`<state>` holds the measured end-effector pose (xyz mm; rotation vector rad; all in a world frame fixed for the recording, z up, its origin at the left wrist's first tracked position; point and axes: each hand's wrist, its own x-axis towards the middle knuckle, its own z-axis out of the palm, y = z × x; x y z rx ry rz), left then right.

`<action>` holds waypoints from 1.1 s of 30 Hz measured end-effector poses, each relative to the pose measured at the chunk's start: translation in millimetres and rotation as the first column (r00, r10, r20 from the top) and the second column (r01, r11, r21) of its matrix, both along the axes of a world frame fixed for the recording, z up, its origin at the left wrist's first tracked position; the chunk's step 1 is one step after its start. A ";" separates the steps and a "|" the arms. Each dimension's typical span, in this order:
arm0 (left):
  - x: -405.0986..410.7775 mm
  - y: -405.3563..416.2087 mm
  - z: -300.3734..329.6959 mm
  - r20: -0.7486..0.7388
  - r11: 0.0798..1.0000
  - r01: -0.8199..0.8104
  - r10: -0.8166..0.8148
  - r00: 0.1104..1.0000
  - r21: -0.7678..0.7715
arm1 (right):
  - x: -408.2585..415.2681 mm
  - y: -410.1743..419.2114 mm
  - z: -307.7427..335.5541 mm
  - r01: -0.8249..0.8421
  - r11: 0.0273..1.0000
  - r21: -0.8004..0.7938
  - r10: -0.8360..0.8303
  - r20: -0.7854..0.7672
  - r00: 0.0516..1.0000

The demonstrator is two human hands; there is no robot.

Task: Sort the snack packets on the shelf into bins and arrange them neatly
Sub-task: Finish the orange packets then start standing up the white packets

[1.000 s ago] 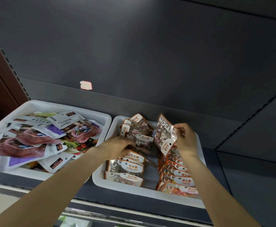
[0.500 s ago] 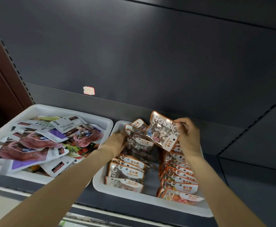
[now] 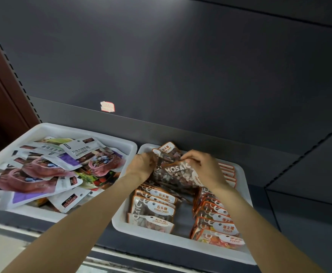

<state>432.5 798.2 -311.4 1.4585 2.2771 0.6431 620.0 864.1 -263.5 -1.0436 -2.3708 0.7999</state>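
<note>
the mosaic packet (image 3: 179, 175), which stood tilted up above the right bin (image 3: 246, 196) half a second ago, has come down flat across the back of the left-hand row, so it looks about to be slotted in as the next stone candy packet. the right hand (image 3: 204, 168) pinches its top edge at about one o'clock of the packet, fingers curled over it; the left hand (image 3: 143, 164) grips the loose packets behind the row at about ten o'clock, near the upright packet (image 3: 168, 151) against the bin's far wall. that suggests this bin is nearly sorted and only the back of the left row needs squaring. counted: two white bins on the shelf (image 3: 161, 243). in the right bin, the stone candy row (image 3: 153, 209) shows four packets clearly in front, with more hidden under the hands, and the sugar row (image 3: 218, 223) at three o'clock shows about nine overlapping edges, the exact number hard to tell. the left bin (image 3: 49, 129) at nine o'clock holds a loose heap of purple and white packets (image 3: 43, 172), roughly ten, still unsorted. one torn label (image 3: 107, 106) sticks to the back panel at twelve o'clock.
</note>
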 end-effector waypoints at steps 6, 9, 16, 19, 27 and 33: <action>-1.8 -25.2 2.8 0.179 0.965 0.254 -0.261 0.948 0.063 | -21.5 -12.4 -24.1 0.048 0.982 -0.185 -0.032 0.090 0.995; -7.0 -30.4 -4.7 0.077 0.951 0.308 -0.308 0.948 0.001 | -5.4 -10.7 -26.4 0.073 0.977 -0.200 -0.016 0.273 0.962; -10.8 -40.7 3.8 0.029 0.929 0.357 -0.356 0.934 -0.099 | 11.9 -7.3 -26.1 0.174 0.983 0.060 -0.183 0.430 0.884; -11.7 -52.3 6.3 -0.057 0.888 0.441 -0.451 0.891 -0.130 | -0.9 -13.9 -23.8 0.074 0.991 0.115 -0.120 0.477 0.871; -14.2 -66.1 12.3 -0.008 0.849 0.514 -0.519 0.855 -0.125 | 10.4 -24.3 -27.1 0.034 0.983 -0.183 0.059 0.480 0.875; -9.8 -73.3 7.1 -0.011 0.875 0.480 -0.482 0.876 -0.071 | 11.6 -36.0 -32.3 -0.115 0.993 -0.004 0.090 0.646 0.758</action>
